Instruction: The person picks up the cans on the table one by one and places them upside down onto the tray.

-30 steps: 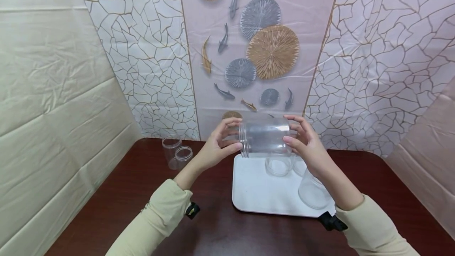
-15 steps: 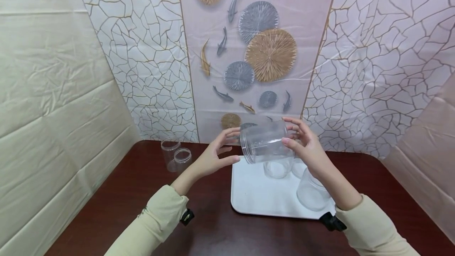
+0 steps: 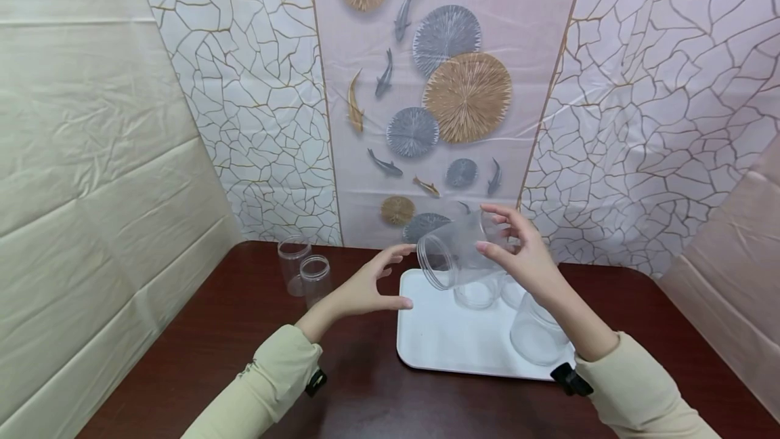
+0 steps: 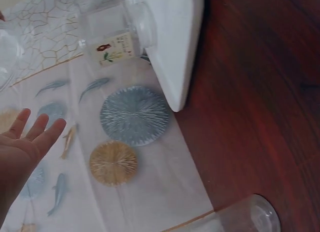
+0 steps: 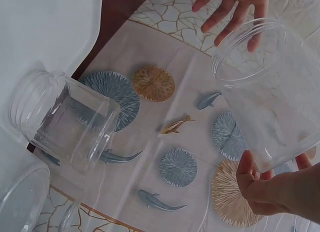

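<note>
Since the earlier frames, the clear jar (image 3: 462,251) has swung from lying level between both hands to a slant, its threaded mouth now dipping toward the near left, and the left hand (image 3: 364,290) has come away from that mouth and sunk lower. Its fingers are spread and relaxed, thumb well apart from the rest, holding nothing; they lie just left of the rim, apparently clear of it, perhaps kept close to steady the jar if needed. All its weight seems to rest with the right hand (image 3: 529,255), whose fingers grip the closed base, thumb on the near side and the others on the far side, which leaves the mouth unobstructed. Below and to the right of the mouth, on a white tray (image 3: 435,347), stands an inverted jar (image 5: 70,123), neck against the tray, probably so placed because the wide rim gives a stable footing. Another jar (image 3: 539,339) sits nearer on the right, partly hidden by the right forearm. Far left on the dark counter (image 3: 365,395), a taller jar (image 3: 291,264) and a smaller jar (image 3: 317,282) stand close together, well apart from the tray
</note>
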The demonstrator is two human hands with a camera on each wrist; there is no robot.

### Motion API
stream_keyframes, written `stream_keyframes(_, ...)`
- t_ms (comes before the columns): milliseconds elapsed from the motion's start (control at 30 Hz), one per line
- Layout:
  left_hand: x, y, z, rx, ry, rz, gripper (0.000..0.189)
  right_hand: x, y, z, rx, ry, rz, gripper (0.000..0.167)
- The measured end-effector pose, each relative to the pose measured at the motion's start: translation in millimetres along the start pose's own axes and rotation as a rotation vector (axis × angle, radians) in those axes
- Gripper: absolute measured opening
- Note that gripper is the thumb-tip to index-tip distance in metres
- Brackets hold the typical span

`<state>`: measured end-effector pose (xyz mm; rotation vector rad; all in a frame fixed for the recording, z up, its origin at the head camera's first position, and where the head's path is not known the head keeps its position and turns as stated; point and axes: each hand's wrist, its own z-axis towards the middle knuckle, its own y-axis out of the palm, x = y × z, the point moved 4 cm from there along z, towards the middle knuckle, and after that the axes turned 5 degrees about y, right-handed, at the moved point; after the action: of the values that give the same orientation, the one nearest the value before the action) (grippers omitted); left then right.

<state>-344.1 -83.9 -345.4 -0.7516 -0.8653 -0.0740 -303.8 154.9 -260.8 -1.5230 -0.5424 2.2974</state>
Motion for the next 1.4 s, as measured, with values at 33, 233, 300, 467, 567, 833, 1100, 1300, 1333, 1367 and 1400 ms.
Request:
stream_keyframes(33,-1.4,1.6,-0.7,-0.01,-0.006,0.019,0.083,0,0,0.2,0.003,-0.011,-0.007,0.055)
stream_keyframes(233,-8.8,11.0,-4.8,-0.07,-0.007,0.146,0.095,-1,0,1.9,0.023,-0.065,-0.083,0.056)
stream_keyframes(300,-11.3,13.6,-6.1,-0.085,-0.014,0.168,0.098,0,0,2.4,0.024,-0.075,-0.114,0.057)
stream_keyframes(467,-20.6,20.8,-9.4,-0.13,-0.085,0.211,0.104,1,0,3.5,0.01,-0.091,-0.159,0.057)
stream_keyframes(567,-25.8,24.9,-10.7,-0.156,-0.106,0.244,0.106,2,0,4.7,-0.001,-0.108,-0.161,0.056)
stream_keyframes(833,-35.7,32.8,-13.8,-0.183,-0.113,0.329,0.105,7,-1,6.1,-0.022,-0.128,-0.184,0.056)
stream_keyframes(1100,-44.5,43.4,-18.6,-0.202,-0.158,0.395,0.106,12,0,8.3,-0.05,-0.119,-0.2,0.056)
stream_keyframes(1300,-54.0,50.8,-21.6,-0.258,-0.237,0.456,0.113,15,1,11.1,-0.07,-0.122,-0.207,0.056)
stream_keyframes(1333,-55.7,51.8,-22.0,-0.271,-0.253,0.459,0.114,16,1,11.4,-0.073,-0.124,-0.208,0.056)
stream_keyframes(1367,-57.3,52.6,-22.3,-0.282,-0.269,0.461,0.115,17,1,11.8,-0.077,-0.125,-0.21,0.056)
stream_keyframes(1400,-58.8,53.4,-22.4,-0.292,-0.283,0.462,0.116,18,1,12.0,-0.08,-0.124,-0.213,0.056)
